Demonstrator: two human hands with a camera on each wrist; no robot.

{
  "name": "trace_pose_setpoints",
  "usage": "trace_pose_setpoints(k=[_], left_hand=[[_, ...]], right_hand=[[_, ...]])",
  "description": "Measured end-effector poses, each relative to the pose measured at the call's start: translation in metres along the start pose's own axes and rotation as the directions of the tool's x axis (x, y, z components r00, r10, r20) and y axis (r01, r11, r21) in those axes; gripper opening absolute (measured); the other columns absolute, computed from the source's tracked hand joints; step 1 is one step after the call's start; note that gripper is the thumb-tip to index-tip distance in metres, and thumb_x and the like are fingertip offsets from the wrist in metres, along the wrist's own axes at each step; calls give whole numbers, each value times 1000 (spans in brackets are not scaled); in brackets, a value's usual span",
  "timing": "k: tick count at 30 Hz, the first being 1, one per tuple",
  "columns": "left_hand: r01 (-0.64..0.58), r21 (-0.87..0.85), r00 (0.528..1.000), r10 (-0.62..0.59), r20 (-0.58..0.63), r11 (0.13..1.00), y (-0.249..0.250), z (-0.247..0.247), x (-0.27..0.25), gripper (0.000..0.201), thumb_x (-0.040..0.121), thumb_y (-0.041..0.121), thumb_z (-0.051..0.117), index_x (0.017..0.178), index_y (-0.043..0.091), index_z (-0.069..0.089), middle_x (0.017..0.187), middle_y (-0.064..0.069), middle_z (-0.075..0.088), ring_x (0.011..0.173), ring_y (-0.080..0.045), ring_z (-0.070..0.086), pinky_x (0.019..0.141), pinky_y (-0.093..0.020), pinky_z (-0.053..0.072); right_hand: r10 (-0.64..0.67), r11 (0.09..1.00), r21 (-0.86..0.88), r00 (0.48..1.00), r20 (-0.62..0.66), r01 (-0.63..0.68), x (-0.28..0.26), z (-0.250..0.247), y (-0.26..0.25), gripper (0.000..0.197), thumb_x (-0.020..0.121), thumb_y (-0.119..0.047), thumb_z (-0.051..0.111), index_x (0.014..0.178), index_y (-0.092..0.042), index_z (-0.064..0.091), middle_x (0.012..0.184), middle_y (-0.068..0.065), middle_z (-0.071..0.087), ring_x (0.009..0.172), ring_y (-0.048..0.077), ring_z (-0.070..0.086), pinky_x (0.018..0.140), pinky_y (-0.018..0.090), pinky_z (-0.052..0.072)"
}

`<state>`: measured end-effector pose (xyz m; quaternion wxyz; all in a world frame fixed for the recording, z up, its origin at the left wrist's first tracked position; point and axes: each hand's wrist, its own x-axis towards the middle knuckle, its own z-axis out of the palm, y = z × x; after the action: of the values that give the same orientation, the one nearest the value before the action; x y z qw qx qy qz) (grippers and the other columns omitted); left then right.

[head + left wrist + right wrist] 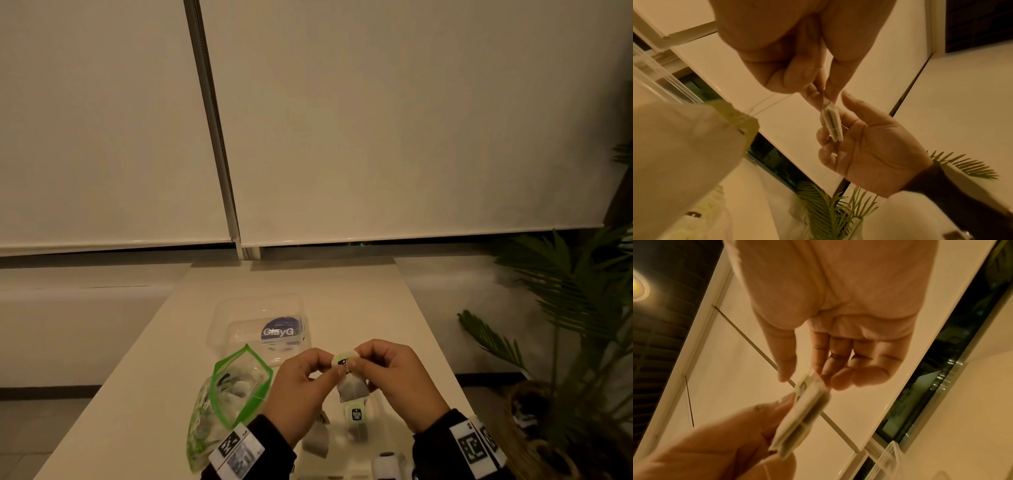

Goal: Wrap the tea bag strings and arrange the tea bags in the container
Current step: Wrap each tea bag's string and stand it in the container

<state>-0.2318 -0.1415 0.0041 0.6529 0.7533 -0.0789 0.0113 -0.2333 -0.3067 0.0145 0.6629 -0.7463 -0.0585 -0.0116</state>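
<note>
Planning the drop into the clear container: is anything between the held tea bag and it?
Nothing visible. The tea bag, pinched by the left hand and right hand, hangs just short of the lidless container; the green pouch lies leftward.

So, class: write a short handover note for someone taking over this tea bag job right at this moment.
Left hand: pinches the held tea bag at its top.
Right hand: pinches the bag's green tag; how far the string is wrapped cannot be seen.
On the table: clear container ahead, no tea bags visible in it; open green-edged pouch on the left with more bags; two loose tea bags near the wrists.
Left: finish this wrap, wrap the rest, arrange all in the container.
</note>
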Motion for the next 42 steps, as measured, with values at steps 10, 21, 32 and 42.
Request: trace_pose_setpoints(k=[10,21,32,42], left_hand=[[119,172,970,-151,192,978,-25,13,-11,15,78,31,76,83,16,76,82,-1,74,61,-1,62,63,-16,49],[318,186,940,-335,69,930,-76,21,-33,23,80,29,76,93,19,61,62,5,64,63,-2,60,67,-17,43],[-54,781,830,-407,381,622,-78,28,-25,40,94,48,47,133,41,53,107,-2,32,107,-26,57,95,-25,41],[-79,904,730,-593,340,420,-86,45,-11,53,91,66,32,132,35,46,132,-10,29,116,-34,53,102,-42,40]], right_hand=[[-12,926,-372,991,132,61,7,-16,16,16,82,-14,71,71,-25,70,71,-4,68,64,2,55,66,19,46],[205,914,-368,977,53,-172,11,-29,83,21,78,-4,74,63,-18,70,60,-7,65,61,4,58,69,21,49],[460,662,-672,888,12,-333,29,-3,119,33,72,-27,77,44,-41,66,74,-19,65,109,18,54,99,31,42],[422,443,-841,900,-110,-311,38,3,116,30,80,-30,70,52,-36,58,114,-8,57,120,23,40,99,37,36]])
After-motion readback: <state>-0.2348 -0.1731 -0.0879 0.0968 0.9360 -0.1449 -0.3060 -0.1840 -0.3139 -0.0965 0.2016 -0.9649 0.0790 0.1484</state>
